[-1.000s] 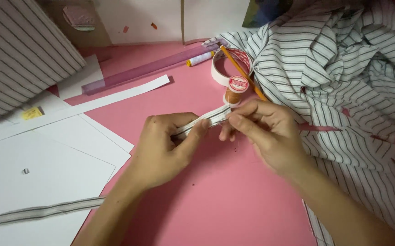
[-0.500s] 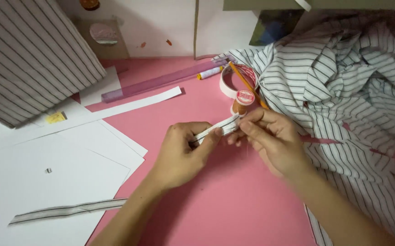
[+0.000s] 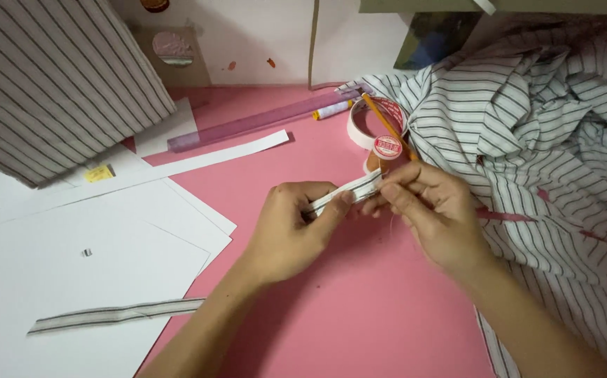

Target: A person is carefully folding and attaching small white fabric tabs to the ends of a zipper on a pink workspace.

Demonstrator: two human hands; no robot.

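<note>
1. The left hand (image 3: pixel 286 227) pinches one end of a narrow folded striped fabric strip (image 3: pixel 345 192), held just above the pink counter (image 3: pixel 359 308).
2. The right hand (image 3: pixel 429 210) grips the strip's other end between thumb and fingertips; a fine thread hangs beneath it.
3. Just behind the hands lie a thread spool (image 3: pixel 387 147), a pencil (image 3: pixel 387 126) and a roll of tape (image 3: pixel 359 126).
4. Striped cloth (image 3: pixel 541 147) crowds the right edge, touching the right wrist.
5. White paper sheets (image 3: pixel 72 252) cover the left, with a second striped strip (image 3: pixel 114 315) on them.
6. Bare pink surface lies open in front of the hands.
</note>
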